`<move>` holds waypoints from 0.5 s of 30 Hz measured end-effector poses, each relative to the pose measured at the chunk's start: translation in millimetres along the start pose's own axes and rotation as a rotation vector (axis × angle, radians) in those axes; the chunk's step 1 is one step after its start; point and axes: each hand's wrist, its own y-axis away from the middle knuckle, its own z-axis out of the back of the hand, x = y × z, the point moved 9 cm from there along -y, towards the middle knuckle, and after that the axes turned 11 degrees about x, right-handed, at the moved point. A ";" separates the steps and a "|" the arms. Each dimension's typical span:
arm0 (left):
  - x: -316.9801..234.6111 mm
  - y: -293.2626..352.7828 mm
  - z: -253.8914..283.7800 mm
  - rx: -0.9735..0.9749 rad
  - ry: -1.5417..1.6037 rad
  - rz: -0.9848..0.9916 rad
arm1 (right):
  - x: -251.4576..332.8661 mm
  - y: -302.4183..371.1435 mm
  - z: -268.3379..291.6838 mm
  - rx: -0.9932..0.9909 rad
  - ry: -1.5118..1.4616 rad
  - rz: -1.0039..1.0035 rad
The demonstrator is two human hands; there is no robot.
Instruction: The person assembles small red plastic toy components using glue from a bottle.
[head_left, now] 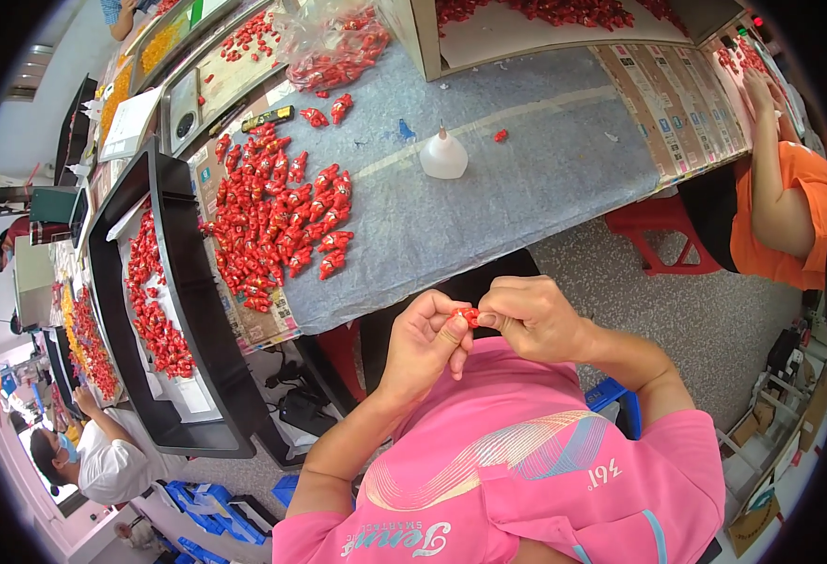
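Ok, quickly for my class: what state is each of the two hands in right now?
Left hand: closed, pinching a small red toy.
Right hand: closed, pinching at the toy's right end.

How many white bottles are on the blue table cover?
1: the white bottle stands right of the pile of red pieces, beyond the right hand. None seems hidden.

A red stool (641, 216) is set on the speckled floor (573, 254) beside a person in an orange top (787, 211). At lower left, blue bins (204, 508) are gathered near a person in white (117, 465); a cardboard box (755, 526) is seen at right.
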 end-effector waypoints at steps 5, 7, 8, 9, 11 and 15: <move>2.7 4.3 -4.9 -0.025 -0.083 -0.088 | 3.3 13.6 -3.9 -0.023 0.092 -0.006; 0.3 8.9 -3.1 -0.079 -0.145 -0.140 | 12.2 15.6 -5.6 -0.041 0.177 0.061; 0.9 9.6 -3.6 -0.079 -0.144 -0.145 | 15.4 16.2 -5.8 -0.039 0.180 0.064; -1.5 10.9 -3.6 -0.088 -0.158 -0.180 | 19.4 16.2 -5.9 -0.026 0.203 0.052; -2.9 14.5 -4.6 -0.097 -0.174 -0.216 | 21.8 16.7 -8.4 -0.014 0.227 0.041; -1.6 20.3 -8.2 -0.108 -0.192 -0.266 | 30.1 21.6 -11.5 -0.061 0.335 0.118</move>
